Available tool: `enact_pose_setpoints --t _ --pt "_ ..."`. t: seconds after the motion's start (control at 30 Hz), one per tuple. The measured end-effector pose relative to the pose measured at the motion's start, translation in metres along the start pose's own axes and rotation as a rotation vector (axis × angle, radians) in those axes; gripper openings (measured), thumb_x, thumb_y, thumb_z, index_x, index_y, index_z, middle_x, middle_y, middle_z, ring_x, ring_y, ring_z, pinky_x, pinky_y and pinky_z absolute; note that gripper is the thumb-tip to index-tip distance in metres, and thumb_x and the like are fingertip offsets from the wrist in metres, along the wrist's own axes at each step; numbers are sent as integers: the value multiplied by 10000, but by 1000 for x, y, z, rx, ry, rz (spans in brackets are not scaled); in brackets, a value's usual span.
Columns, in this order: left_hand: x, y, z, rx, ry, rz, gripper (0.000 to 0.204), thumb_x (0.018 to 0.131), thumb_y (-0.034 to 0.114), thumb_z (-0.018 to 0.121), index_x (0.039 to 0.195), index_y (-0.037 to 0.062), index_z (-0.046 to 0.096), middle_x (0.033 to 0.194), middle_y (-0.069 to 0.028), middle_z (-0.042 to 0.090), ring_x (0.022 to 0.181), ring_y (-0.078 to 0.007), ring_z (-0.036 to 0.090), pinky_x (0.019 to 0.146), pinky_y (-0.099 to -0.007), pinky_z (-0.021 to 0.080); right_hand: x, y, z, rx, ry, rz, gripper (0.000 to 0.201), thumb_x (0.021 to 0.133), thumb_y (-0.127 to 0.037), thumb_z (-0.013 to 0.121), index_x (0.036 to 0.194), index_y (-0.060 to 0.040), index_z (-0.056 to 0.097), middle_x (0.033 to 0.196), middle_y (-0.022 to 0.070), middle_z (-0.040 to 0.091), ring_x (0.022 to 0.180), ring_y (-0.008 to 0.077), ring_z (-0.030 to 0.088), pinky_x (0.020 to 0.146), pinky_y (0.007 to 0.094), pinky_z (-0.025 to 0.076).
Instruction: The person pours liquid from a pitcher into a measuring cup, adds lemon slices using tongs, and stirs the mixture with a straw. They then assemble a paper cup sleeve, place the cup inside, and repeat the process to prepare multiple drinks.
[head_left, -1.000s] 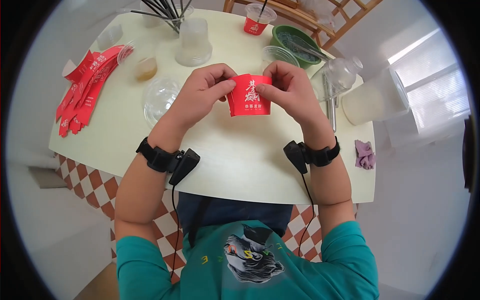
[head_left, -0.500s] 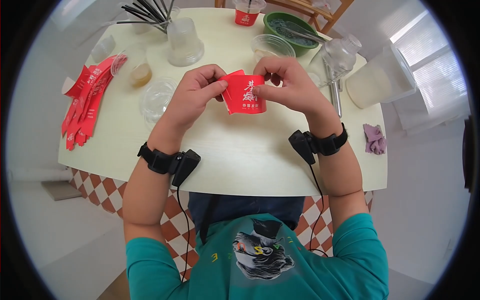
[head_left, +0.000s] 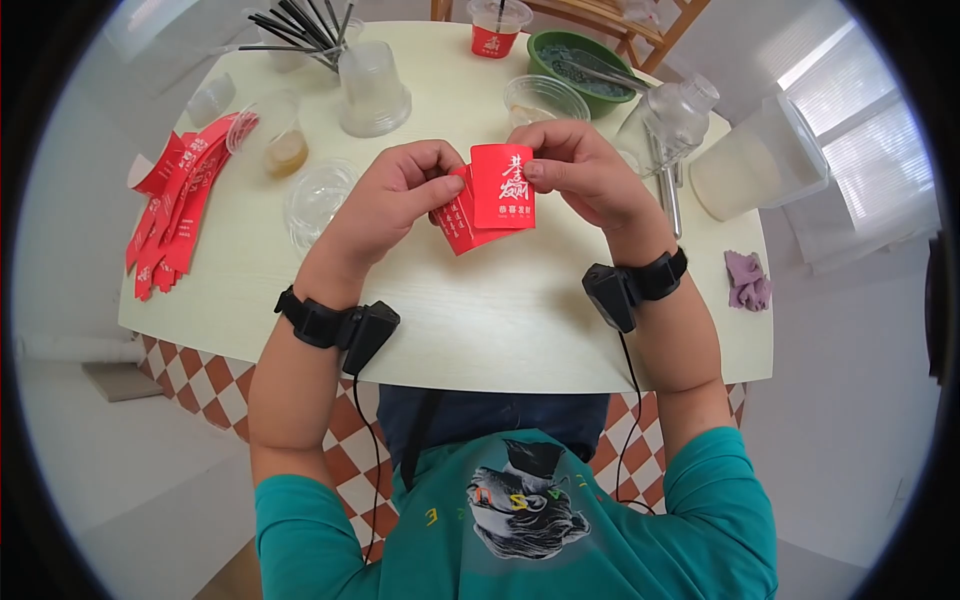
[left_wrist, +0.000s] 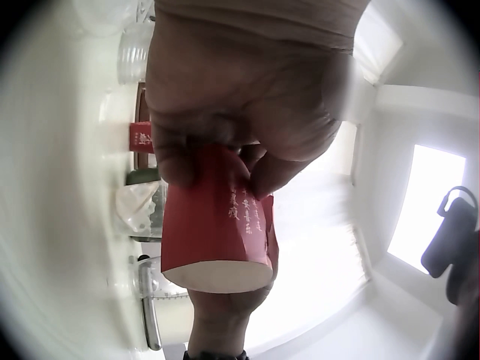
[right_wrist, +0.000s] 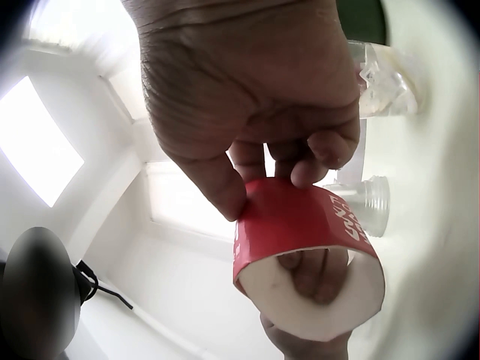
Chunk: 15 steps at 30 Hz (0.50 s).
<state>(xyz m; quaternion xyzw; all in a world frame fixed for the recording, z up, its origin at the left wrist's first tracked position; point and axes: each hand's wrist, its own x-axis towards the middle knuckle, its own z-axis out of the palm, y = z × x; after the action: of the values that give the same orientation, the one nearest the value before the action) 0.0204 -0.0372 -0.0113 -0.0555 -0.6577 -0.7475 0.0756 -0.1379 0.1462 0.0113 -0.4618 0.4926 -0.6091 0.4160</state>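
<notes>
A red paper cup sleeve (head_left: pixel 505 205) with white Chinese lettering is held up over the table between both hands. My left hand (head_left: pixel 400 190) pinches its left part between thumb and fingers, and my right hand (head_left: pixel 585 172) pinches its upper right edge. In the head view the right panel overlaps a tilted left panel. The right wrist view shows the sleeve (right_wrist: pixel 289 217) bent into a ring with a white inside, and fingers of the left hand (right_wrist: pixel 319 274) reach into it. From the left wrist, the sleeve (left_wrist: pixel 214 225) shows its rounded lower edge.
Flat red sleeves (head_left: pixel 180 200) lie in a pile on the left. Behind are upturned clear cups (head_left: pixel 372 90), black straws (head_left: pixel 305 30), a red-sleeved cup (head_left: pixel 494 40), a green bowl (head_left: pixel 545 65) and a clear tub (head_left: pixel 560 92). To the right stand a glass jar (head_left: pixel 680 115) and a pitcher (head_left: pixel 750 165).
The sleeve has turned in the hands: its left panel now slants down to the lower left with more lettering showing, while the right panel stands upright. Both hands keep their pinch.
</notes>
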Motion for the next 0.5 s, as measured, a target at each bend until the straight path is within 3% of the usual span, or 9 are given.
enact_pose_setpoints --t 0.2,0.27,0.37,0.43,0.47,0.5 --pt "-1 1 4 -46 -3 3 96 911 116 577 914 22 591 803 12 594 717 -56 529 669 -220 436 0 3 -1 196 9 -61 153 881 -155 633 978 -36 629 892 16 646 816 95 595 727 240 466" --pt "-3 2 1 -74 11 10 101 908 117 572 926 19 588 814 10 596 720 -55 530 674 -220 435 0 1 6 363 133 -114 167 890 -156 608 1005 -35 611 946 39 642 846 114 601 759 267 499" --pt "-4 3 -8 -306 17 77 125 904 116 540 976 19 575 814 -23 593 753 -104 550 686 -226 440 1 0 0 508 147 -162 192 897 -157 583 1040 -29 591 993 74 634 890 152 612 798 301 526" --pt "-2 1 -15 -560 -44 268 159 894 105 506 1021 24 557 835 -58 579 826 -168 560 687 -229 438 -1 -1 -1 574 138 -177 206 900 -163 569 1055 -28 584 1032 103 627 906 182 618 804 310 533" --pt "-1 -3 -23 -684 -105 299 182 889 128 547 1031 18 517 908 -83 488 993 -218 517 728 -249 468 0 0 -3 621 138 -194 222 898 -156 568 1077 -23 576 1045 109 626 914 190 618 814 319 535" --pt "-1 -2 -24 -683 -107 299 182 889 128 547 1031 18 517 908 -83 488 993 -218 517 728 -249 468 0 0 -4 667 139 -211 239 897 -149 567 1099 -19 569 1058 115 624 921 199 618 824 328 536"
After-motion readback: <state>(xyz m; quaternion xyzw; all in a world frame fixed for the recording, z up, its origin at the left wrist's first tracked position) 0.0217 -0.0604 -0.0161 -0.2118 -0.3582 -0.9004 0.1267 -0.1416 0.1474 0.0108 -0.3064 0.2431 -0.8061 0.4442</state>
